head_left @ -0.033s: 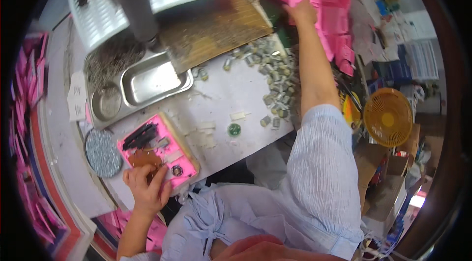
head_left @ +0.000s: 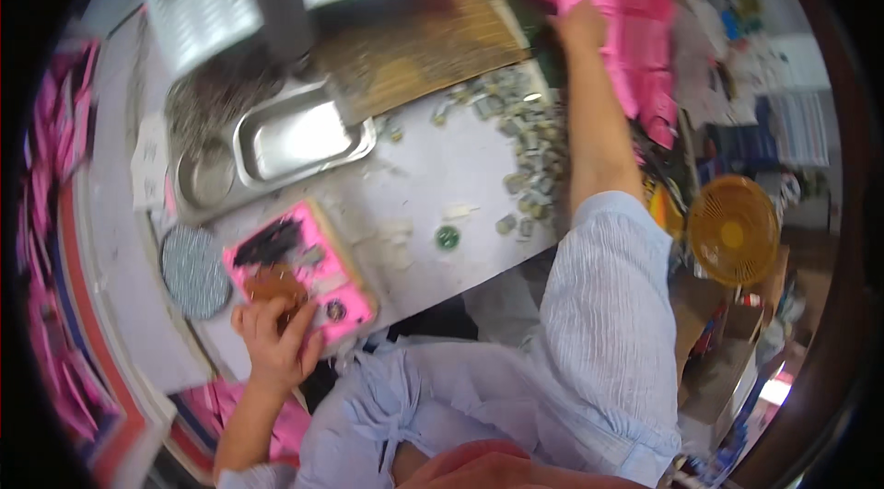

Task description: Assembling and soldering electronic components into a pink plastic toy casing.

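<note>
Left hand [head_left: 276,348] curled over the pink tray [head_left: 354,299], lower left, and right hand [head_left: 582,27] was at pink pieces [head_left: 637,29], upper right — both grips unclear; loose metal cylinders [head_left: 530,157] suggested much remained.

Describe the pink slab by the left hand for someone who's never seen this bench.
On the pale worktop, find the compartmented steel tray at left. Nearer the person, right of the round grey-blue pad, lies a blocky pink slab, with the left hand at its near edge. Unlike those neighbours, it is bright pink and carries black strips.
</note>
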`<state>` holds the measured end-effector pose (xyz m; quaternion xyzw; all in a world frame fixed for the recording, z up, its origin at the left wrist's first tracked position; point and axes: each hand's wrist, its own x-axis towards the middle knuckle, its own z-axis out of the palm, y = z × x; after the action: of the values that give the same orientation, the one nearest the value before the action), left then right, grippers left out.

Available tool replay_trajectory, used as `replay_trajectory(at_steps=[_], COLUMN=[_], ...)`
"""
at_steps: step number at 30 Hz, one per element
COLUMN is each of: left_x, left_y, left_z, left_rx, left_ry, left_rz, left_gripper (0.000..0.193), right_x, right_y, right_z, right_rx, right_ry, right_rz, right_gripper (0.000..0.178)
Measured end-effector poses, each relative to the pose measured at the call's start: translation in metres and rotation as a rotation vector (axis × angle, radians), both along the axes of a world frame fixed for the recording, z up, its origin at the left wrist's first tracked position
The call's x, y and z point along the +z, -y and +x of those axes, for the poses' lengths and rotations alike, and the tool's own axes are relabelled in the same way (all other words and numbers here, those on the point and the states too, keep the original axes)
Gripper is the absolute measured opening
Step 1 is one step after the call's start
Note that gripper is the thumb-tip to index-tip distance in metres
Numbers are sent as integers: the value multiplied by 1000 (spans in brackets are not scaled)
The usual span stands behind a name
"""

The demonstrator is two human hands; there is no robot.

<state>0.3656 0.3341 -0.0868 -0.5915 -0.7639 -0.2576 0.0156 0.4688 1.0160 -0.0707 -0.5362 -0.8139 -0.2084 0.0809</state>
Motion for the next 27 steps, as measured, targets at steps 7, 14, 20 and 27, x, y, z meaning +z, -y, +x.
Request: replay_trajectory(at_steps=[7, 14, 20, 27], left_x=[20, 14, 8, 22], left_y=[2, -44, -67, -92], left_z=[-17, -35, -54, -61], left_rx=[55, -19, -99, -146], left_ry=[-74, -195, -249, -111], left_rz=[78, 218, 237, 160], left_gripper=[44, 30, 20, 14], right_x=[23, 117, 94, 90], right_y=[-64, 224, 343, 369], right_z=[78, 140, 169, 134], right_rx=[65, 535, 591, 627], right_ry=[-164, -1124, -1157, -1136], right_rz=[-2, -429, -774, -868], right_gripper=[67, 34, 33, 31])
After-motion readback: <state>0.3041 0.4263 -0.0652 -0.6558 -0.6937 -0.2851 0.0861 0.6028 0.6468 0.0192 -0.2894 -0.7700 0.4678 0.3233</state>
